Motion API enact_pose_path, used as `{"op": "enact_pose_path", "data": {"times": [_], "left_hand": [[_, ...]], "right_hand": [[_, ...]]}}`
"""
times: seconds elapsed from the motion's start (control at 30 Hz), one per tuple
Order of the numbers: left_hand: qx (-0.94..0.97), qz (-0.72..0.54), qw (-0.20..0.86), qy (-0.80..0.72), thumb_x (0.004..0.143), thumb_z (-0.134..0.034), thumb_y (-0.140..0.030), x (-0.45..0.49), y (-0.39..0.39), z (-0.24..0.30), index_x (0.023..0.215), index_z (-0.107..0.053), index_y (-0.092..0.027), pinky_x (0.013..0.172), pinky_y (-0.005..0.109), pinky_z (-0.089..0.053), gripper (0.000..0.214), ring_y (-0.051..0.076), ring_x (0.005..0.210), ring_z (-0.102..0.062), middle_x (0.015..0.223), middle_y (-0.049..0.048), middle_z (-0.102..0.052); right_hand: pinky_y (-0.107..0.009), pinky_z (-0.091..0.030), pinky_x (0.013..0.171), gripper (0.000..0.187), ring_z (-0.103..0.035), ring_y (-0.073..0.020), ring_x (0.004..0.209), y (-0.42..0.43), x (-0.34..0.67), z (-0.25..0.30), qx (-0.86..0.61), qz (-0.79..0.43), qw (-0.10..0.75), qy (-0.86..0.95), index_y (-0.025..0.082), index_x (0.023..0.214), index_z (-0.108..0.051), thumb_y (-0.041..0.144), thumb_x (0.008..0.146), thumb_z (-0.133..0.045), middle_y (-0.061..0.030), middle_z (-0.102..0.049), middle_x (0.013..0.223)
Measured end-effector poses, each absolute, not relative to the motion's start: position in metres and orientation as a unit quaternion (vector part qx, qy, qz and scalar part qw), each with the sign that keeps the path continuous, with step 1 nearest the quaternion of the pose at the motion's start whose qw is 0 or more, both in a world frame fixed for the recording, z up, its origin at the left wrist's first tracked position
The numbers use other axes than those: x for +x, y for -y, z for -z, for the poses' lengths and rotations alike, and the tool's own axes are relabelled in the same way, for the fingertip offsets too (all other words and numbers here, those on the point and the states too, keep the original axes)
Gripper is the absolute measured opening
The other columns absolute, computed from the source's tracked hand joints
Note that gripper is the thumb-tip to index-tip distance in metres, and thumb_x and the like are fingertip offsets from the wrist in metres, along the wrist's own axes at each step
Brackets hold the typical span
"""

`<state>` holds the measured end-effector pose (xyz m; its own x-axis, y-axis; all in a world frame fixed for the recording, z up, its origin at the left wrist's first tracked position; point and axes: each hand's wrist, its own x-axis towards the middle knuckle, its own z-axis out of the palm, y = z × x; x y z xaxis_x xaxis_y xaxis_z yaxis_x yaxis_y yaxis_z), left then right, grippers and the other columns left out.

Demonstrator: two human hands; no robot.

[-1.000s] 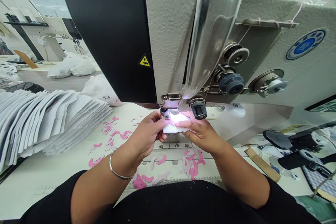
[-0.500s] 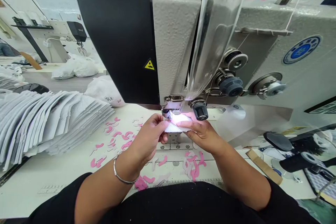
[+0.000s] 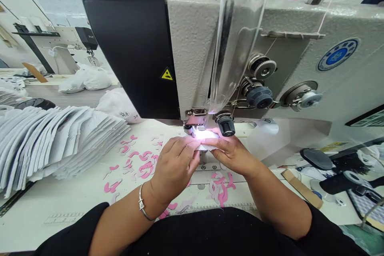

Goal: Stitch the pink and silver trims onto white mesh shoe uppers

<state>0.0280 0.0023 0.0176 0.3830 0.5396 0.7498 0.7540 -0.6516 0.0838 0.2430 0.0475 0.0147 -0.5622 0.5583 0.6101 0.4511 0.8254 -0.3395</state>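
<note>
A small white dotted fabric piece lies under the lit needle area of a sewing machine. My left hand grips its near left edge, the thumb below and the fingers bent over the top. On the right side my right hand pinches the same piece between thumb and fingers. The presser foot stands right at the fabric's far left edge; glare hides whether it presses down. Part of the fabric is covered by my fingers.
A fanned stack of white fabric pieces stands on the left. Pink and white scraps lie scattered over the table. White bags sit behind the stack. At the right are a cardboard strip and a black thread cone.
My left hand has turned over the fabric's near edge and shifted right, covering more of it. My right hand keeps its hold. The view has shifted slightly.
</note>
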Motion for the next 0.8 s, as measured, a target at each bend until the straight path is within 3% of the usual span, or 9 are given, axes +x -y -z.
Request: {"op": "enact_pose_path", "data": {"times": [0.2, 0.43, 0.8], "left_hand": [[-0.815, 0.397, 0.133, 0.401, 0.085, -0.062, -0.011, 0.026, -0.002, -0.016, 0.116, -0.060, -0.021, 0.098, 0.044, -0.047, 0.033, 0.026, 0.105, -0.061, 0.112, 0.0078, -0.069], [-0.814, 0.422, 0.126, 0.379, 0.083, -0.063, -0.008, 0.019, -0.009, -0.017, 0.116, -0.061, -0.023, 0.097, 0.043, -0.048, 0.036, 0.024, 0.103, -0.062, 0.108, 0.0060, -0.070], [-0.820, 0.436, 0.082, 0.363, 0.084, -0.062, -0.011, 0.004, -0.020, -0.011, 0.117, -0.066, -0.030, 0.096, 0.042, -0.050, 0.038, 0.023, 0.104, -0.063, 0.112, 0.0039, -0.071]], "right_hand": [[-0.046, -0.048, 0.101, 0.039, -0.054, -0.0217, 0.118, -0.040, 0.243, -0.020, -0.312, -0.056, 0.353, 0.881, 0.039, 0.125, -0.060, 0.019, 0.092, -0.054, -0.0038, -0.055, 0.128], [-0.052, -0.047, 0.104, 0.047, -0.046, -0.0297, 0.127, -0.015, 0.237, -0.026, -0.405, -0.020, 0.278, 0.871, 0.039, 0.133, -0.056, 0.031, 0.087, -0.063, -0.0080, -0.044, 0.137], [-0.052, -0.047, 0.103, 0.044, -0.048, -0.0294, 0.120, -0.010, 0.226, -0.013, -0.388, 0.023, 0.339, 0.857, 0.033, 0.133, -0.058, 0.031, 0.089, -0.060, -0.0106, -0.043, 0.130]]}}
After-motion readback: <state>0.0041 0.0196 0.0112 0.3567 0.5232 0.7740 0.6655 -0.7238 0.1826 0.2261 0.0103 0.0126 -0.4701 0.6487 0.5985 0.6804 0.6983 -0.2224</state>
